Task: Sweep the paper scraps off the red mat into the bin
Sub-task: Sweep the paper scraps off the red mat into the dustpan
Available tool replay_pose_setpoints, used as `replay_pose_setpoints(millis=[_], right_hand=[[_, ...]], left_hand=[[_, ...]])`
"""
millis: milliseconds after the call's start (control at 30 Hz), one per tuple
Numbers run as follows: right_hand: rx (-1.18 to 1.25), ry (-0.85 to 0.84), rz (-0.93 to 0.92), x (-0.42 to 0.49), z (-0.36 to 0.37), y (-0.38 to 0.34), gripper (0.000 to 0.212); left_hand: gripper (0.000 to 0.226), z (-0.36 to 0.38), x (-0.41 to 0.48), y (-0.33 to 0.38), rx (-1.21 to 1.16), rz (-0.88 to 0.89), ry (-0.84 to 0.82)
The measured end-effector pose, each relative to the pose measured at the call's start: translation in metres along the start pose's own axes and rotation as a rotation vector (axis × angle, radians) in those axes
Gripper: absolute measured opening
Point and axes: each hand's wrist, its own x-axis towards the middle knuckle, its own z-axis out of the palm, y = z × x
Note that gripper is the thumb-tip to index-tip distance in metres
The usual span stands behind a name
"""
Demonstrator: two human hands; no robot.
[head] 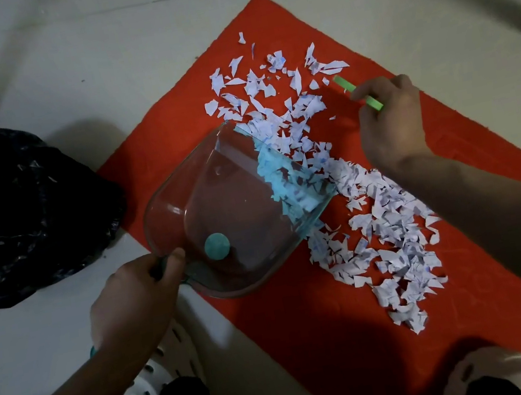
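Many paper scraps (379,228) lay in a band across the red mat (307,314), some inside the clear dustpan (219,211). I had the left hand (133,293) gripping the dustpan's handle and the right hand (389,126) curled round a green stick (345,83). The black-bagged bin (11,213) stood left of the mat on the floor.

The pale tiled floor (87,53) carries the red mat (307,311), a black bag-lined bin (18,212) just beside it, and white perforated shoes (163,364).
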Motion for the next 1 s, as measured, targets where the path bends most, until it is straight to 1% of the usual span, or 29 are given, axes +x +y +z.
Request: replay_pose_setpoints(millis=[200,267,367,433,500,533,600,667,733,800,867,1000], right_hand=[[-0.126,-0.025,0.049,0.015,0.007,-0.002,0.031],[-0.151,-0.073,0.049,0.016,0.010,-0.004,0.030],[-0.112,-0.164,0.016,0.008,0.009,-0.005,0.028],[-0.045,-0.161,-0.044,0.000,0.006,-0.007,0.028],[-0.041,-0.140,-0.106,-0.006,0.003,-0.008,0.026],[-0.046,-0.124,-0.110,-0.006,0.002,-0.008,0.026],[-0.040,-0.097,-0.060,-0.001,0.002,-0.008,0.026],[-0.069,-0.113,-0.016,0.005,0.005,-0.008,0.027],[-0.128,-0.169,-0.037,0.005,0.009,-0.008,0.026],[-0.115,-0.218,-0.106,-0.001,0.010,-0.010,0.024],[-0.035,-0.202,-0.142,-0.005,0.007,-0.014,0.025],[0.095,-0.074,-0.126,0.001,-0.001,-0.023,0.027]], left_hand=[[0.052,-0.001,0.000,0.004,0.000,-0.004,-0.021],[0.052,-0.001,0.001,0.005,0.004,-0.003,-0.025],[0.052,0.000,0.002,0.005,-0.008,-0.004,-0.031],[0.052,0.000,0.005,0.004,-0.006,-0.010,-0.024],[0.052,0.000,0.006,0.003,-0.003,-0.017,-0.024],[0.053,0.000,0.007,0.003,-0.007,-0.017,-0.025],[0.052,0.000,0.007,0.003,-0.017,-0.016,-0.026],[0.052,0.000,0.007,0.003,-0.018,-0.019,-0.028],[0.051,0.000,0.006,0.003,-0.016,-0.016,-0.036],[0.051,0.000,0.006,0.003,-0.022,-0.014,-0.044],[0.052,0.001,0.008,0.002,-0.025,-0.018,-0.036],[0.055,0.002,0.011,0.001,-0.011,-0.014,-0.012]])
